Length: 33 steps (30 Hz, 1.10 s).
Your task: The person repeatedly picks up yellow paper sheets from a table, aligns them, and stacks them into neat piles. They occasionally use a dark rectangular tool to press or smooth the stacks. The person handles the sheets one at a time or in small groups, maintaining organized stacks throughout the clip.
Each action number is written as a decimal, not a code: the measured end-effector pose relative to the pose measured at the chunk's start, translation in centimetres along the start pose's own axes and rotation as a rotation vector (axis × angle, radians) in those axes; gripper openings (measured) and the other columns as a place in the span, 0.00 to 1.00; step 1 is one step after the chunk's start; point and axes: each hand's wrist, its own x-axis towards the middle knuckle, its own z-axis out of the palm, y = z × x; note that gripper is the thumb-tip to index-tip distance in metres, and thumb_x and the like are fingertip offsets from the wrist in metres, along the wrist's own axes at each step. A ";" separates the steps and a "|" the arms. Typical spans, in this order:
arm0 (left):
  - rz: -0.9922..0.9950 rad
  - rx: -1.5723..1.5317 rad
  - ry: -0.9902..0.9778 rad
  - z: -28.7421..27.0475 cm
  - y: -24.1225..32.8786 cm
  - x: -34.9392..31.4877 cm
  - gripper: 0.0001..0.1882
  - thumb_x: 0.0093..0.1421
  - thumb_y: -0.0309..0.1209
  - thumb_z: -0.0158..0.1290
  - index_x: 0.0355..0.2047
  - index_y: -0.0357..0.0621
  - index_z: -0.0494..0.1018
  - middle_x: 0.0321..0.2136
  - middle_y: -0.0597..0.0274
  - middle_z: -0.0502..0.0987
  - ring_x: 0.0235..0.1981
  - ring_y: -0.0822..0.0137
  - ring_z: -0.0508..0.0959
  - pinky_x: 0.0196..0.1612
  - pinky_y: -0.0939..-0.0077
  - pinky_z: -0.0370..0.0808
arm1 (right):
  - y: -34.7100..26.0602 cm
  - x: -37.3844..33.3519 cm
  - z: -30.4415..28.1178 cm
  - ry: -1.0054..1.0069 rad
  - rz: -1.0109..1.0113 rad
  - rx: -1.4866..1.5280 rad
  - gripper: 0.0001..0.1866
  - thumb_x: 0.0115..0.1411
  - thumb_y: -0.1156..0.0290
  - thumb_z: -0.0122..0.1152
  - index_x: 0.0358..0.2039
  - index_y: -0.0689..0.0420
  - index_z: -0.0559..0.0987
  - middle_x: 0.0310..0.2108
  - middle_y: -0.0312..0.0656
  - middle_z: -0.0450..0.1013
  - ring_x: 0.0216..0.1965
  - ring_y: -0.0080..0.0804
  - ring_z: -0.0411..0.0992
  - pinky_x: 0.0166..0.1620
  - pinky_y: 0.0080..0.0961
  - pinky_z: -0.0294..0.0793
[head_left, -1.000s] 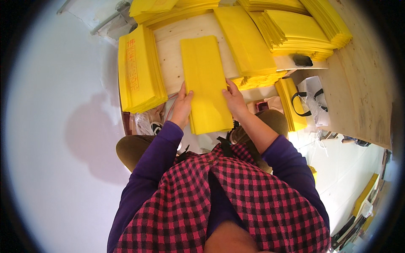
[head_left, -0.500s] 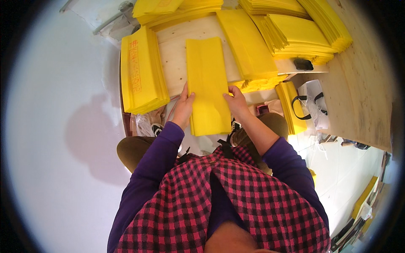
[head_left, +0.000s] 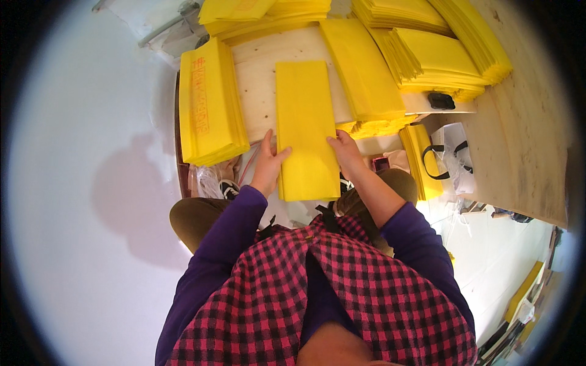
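A long folded piece of yellow fabric (head_left: pixel 307 128) lies lengthwise in front of me, its near end reaching past the board's edge over my lap. My right hand (head_left: pixel 349 155) pinches its right edge between thumb and fingers. At the left edge is my left hand (head_left: pixel 268 166), its thumb touching the fabric and its forefinger stretched out and apart from the thumb. Left of it stands a stack of folded yellow fabric (head_left: pixel 210 104) with red print on top. Another yellow stack (head_left: pixel 363 70) lies close on the right.
A pale wooden board (head_left: pixel 255 79) bears the stacks. More yellow piles (head_left: pixel 439 55) fill the far right, beside a wooden panel (head_left: pixel 519 140). A small black tray (head_left: pixel 441 101) sits at the board's edge. Below it are a white bag with black handles (head_left: pixel 455 152) and a yellow bundle (head_left: pixel 420 158).
The yellow fabric piece sits slightly nearer and to the right in the picture. My left hand has loosened, with forefinger and thumb now spread. My right hand keeps its pinch.
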 end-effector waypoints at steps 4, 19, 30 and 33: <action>0.157 0.040 -0.068 -0.2 -0.6 -0.2 0.38 0.55 0.18 0.49 0.64 0.41 0.44 0.51 0.49 0.66 0.49 0.64 0.70 0.49 0.74 0.69 | -0.5 0.0 0.7 0.003 -0.176 -0.154 0.17 0.60 0.73 0.50 0.49 0.66 0.67 0.41 0.44 0.71 0.41 0.28 0.70 0.45 0.23 0.68; 0.233 0.122 0.118 1.1 5.1 5.4 0.37 0.59 0.22 0.48 0.64 0.38 0.42 0.53 0.44 0.62 0.48 0.64 0.70 0.48 0.74 0.70 | -6.5 8.7 2.8 -0.045 -0.251 -0.359 0.24 0.57 0.72 0.52 0.53 0.65 0.64 0.48 0.49 0.69 0.47 0.36 0.70 0.49 0.28 0.68; 0.658 0.700 0.214 -0.1 0.8 2.2 0.35 0.54 0.24 0.51 0.60 0.33 0.50 0.59 0.41 0.56 0.61 0.50 0.58 0.62 0.64 0.54 | -7.3 8.4 3.4 0.161 -0.725 -0.956 0.23 0.53 0.68 0.58 0.48 0.63 0.69 0.41 0.52 0.71 0.43 0.44 0.71 0.47 0.33 0.69; 0.794 0.801 0.080 -0.8 -0.3 -1.9 0.32 0.53 0.22 0.49 0.58 0.34 0.55 0.58 0.45 0.59 0.59 0.49 0.59 0.62 0.63 0.53 | -10.1 9.0 4.8 0.078 -0.692 -0.693 0.19 0.55 0.67 0.57 0.44 0.64 0.71 0.36 0.48 0.73 0.38 0.38 0.72 0.43 0.30 0.71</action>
